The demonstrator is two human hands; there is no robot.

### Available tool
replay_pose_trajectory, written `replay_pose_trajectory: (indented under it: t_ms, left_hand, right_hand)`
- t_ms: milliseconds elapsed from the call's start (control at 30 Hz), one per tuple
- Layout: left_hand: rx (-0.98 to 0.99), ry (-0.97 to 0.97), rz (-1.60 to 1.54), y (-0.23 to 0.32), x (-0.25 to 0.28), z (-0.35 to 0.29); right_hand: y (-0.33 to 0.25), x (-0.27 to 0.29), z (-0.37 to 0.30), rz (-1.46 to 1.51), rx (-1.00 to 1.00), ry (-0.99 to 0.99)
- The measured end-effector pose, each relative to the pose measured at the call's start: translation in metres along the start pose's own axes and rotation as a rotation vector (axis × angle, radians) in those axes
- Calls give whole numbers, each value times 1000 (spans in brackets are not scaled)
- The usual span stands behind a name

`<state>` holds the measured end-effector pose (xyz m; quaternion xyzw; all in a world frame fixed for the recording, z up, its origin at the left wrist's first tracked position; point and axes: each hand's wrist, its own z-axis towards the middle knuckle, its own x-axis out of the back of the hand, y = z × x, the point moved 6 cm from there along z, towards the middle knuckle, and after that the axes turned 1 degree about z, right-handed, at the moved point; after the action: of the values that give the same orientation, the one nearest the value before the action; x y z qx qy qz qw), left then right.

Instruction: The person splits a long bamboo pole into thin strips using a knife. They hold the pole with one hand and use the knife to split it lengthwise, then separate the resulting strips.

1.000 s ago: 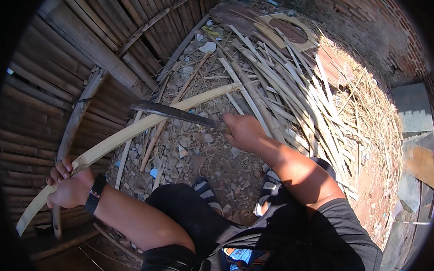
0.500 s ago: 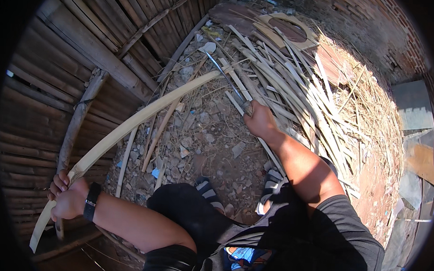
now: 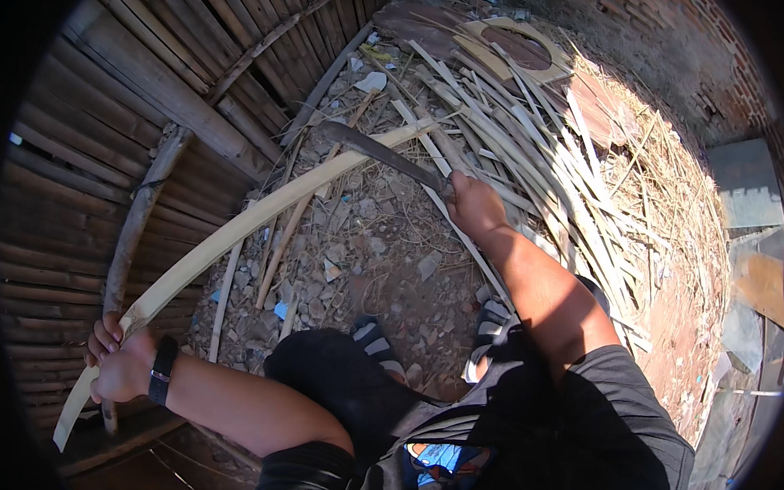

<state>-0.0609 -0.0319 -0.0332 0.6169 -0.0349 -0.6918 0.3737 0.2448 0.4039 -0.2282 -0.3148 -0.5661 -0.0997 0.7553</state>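
Observation:
A long pale bamboo strip (image 3: 228,231) runs from the lower left up toward the middle of the view, bending in the fisheye picture. Its near part is in the grip of my left hand (image 3: 125,361), the fingers wrapped round it. My right hand (image 3: 478,206) is closed on the handle of a machete (image 3: 386,155). The dark blade, its flat side showing, points left and crosses over the strip near its far end. Whether blade and strip touch I cannot tell.
A heap of split bamboo strips (image 3: 541,181) lies on the right. A bamboo wall (image 3: 75,182) with a leaning pole (image 3: 143,210) stands close on the left. Rubble (image 3: 358,235) covers the ground by my sandalled feet (image 3: 377,344). A brick wall (image 3: 675,56) rises behind.
The machete has swung left and turned, so its flat now shows and it lies across the strip. My right hand moved slightly right and up. My left hand has stayed in place.

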Motion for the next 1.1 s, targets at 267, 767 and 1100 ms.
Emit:
replay_pose_trajectory:
  t_ms: [267, 767, 1100]
  left_hand:
    - [-67, 79, 63, -5, 2, -2]
    - [14, -95, -58, 23, 4, 10]
    - [187, -217, -239, 14, 8, 18]
  right_hand:
    - [36, -34, 4, 502, -509, -194]
    - [53, -18, 3, 69, -413, -72]
    - [68, -31, 8, 615, -568, 23]
